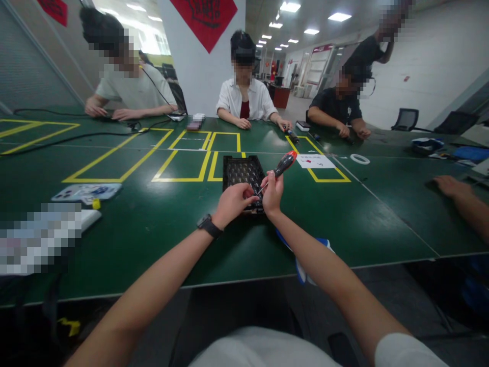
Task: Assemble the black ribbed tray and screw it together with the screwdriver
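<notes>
A black tray with rows of small pieces lies on the green table in front of me. My right hand is wrapped round a screwdriver with a black and red handle; its handle points up and right, its shaft slants down to the tray's near right part. Over the near edge of the tray, my left hand has thumb and fingers pinched close to the screwdriver's tip. What those fingers hold, if anything, is too small to make out. A dark watch is on the left wrist.
Yellow tape outlines mark the green table. A phone lies left, white paper and a tape ring right. A blue and white item hangs near my right forearm. People sit across; another person's hand rests at right.
</notes>
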Demonstrator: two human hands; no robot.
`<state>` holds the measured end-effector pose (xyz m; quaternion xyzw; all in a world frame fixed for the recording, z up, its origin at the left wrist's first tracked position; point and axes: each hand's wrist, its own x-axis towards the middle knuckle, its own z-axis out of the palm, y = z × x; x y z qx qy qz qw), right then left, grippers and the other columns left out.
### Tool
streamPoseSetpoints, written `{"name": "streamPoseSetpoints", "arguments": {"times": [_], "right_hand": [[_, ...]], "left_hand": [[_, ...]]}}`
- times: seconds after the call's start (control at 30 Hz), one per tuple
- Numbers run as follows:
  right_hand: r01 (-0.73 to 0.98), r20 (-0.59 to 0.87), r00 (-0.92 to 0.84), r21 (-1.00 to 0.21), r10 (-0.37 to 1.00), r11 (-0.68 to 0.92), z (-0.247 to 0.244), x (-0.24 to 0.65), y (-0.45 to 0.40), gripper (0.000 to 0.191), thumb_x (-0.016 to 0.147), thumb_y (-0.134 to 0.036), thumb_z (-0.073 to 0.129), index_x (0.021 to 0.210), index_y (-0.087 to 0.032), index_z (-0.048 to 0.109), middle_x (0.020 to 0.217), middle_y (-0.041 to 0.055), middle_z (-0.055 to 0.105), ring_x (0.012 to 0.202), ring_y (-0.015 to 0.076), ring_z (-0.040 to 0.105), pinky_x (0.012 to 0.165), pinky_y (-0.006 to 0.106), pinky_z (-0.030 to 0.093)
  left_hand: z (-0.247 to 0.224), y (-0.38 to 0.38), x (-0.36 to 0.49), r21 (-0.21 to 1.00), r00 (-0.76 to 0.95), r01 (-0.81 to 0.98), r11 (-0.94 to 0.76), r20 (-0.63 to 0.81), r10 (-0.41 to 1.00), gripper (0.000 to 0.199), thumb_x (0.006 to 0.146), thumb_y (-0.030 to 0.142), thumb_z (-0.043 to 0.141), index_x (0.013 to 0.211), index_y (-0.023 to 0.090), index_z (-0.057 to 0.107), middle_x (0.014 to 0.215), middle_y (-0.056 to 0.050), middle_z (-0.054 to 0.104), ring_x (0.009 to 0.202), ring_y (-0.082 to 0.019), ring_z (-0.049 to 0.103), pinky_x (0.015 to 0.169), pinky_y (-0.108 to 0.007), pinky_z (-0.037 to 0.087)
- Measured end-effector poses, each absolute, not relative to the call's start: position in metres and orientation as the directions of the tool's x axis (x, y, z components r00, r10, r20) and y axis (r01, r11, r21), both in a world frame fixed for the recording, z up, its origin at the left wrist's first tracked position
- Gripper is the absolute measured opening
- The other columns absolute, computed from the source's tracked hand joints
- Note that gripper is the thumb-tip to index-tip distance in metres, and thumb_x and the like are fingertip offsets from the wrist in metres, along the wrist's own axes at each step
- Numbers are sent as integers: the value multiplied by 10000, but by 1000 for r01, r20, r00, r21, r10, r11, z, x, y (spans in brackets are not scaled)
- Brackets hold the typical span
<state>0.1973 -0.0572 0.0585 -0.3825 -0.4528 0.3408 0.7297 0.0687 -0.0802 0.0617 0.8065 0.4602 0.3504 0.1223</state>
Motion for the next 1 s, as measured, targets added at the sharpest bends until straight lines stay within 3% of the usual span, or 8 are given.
{"name": "streamPoseSetpoints", "arguments": {"times": [0.23,0.43,0.7,1.0], "right_hand": [[-171,445,297,-846,845,505,58,195,-61,265,869,-466,421,918,-207,442,554,-85,410,437,51,346,447,182,289],[-173,526,161,-818,835,548,58,192,-66,206,876,-399,448,965,-214,466,552,-83,429,442,52,371,456,183,308],[-209,476,246,-825,845,525,53,193,-58,228,888,-428,410,955,-215,454,527,-93,389,414,49,321,414,183,259],[-241,472,231,-819,851,520,57,192,-60,240,889,-447,386,964,-225,437,540,-94,395,400,46,306,410,187,245]], "left_hand": [[53,-83,74,382,339,751,-539,478,810,166,815,329,608,780,170,643,775,-46,654,704,-165,576,628,-265,394],[48,-82,70,453,419,626,-635,492,763,205,898,219,462,916,172,661,894,-47,679,781,-153,602,699,-253,427],[49,-86,69,479,303,662,-576,532,791,167,814,316,614,890,167,610,853,-38,614,756,-155,549,674,-264,416],[52,-84,73,437,326,707,-557,497,804,120,880,214,493,874,161,600,858,-52,602,791,-168,547,724,-307,430]]}}
